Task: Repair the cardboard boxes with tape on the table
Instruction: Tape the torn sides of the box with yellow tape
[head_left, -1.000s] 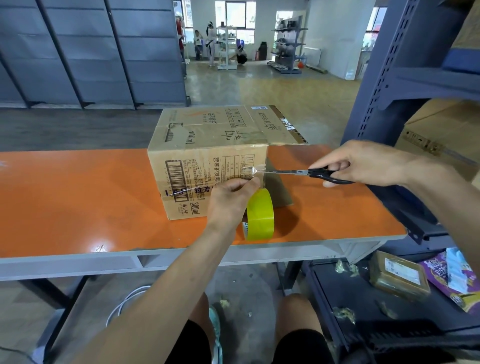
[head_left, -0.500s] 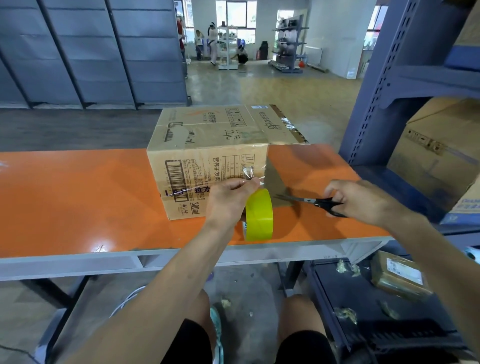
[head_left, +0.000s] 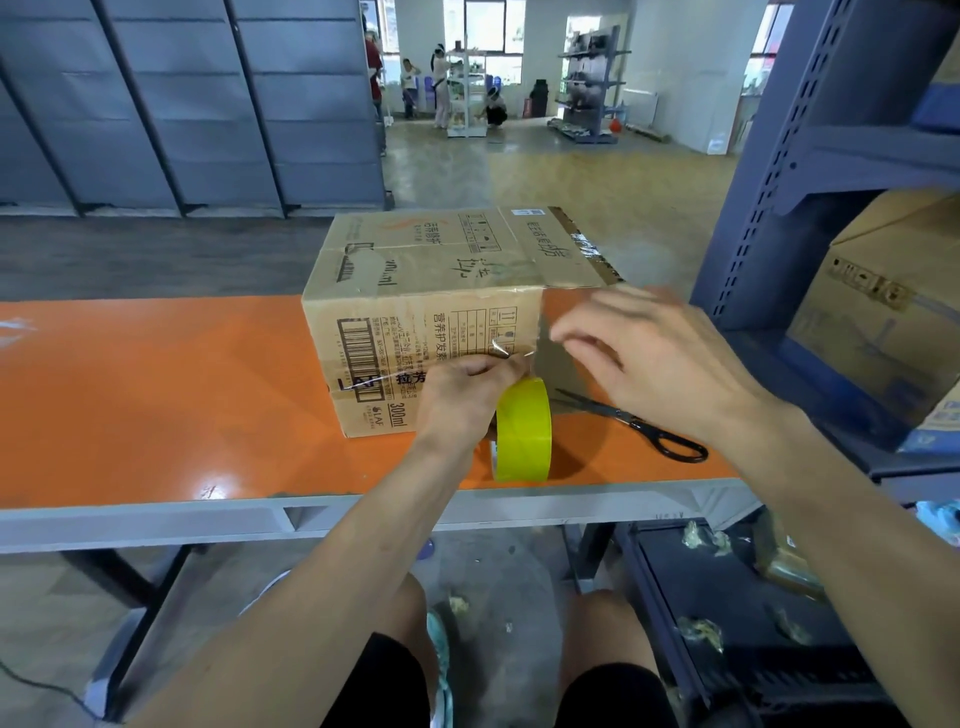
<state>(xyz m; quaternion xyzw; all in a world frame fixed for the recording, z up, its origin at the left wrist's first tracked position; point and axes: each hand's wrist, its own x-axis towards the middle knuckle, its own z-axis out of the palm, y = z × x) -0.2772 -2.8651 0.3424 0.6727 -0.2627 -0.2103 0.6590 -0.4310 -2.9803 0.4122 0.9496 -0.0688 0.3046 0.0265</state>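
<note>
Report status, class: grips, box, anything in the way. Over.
Left grip pinches tape end at box corner. Right grip open, empty, hovering beside it. Scissors lie, roll stands on table near that corner.

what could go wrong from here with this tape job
1. The loose tape end, pinched by the left hand at the cardboard box corner, may crease or stick to itself before the right hand smooths it.
2. The yellow tape roll stands on edge near the front of the table and could roll off.
3. The scissors lie beside the right wrist and might get knocked.
</note>
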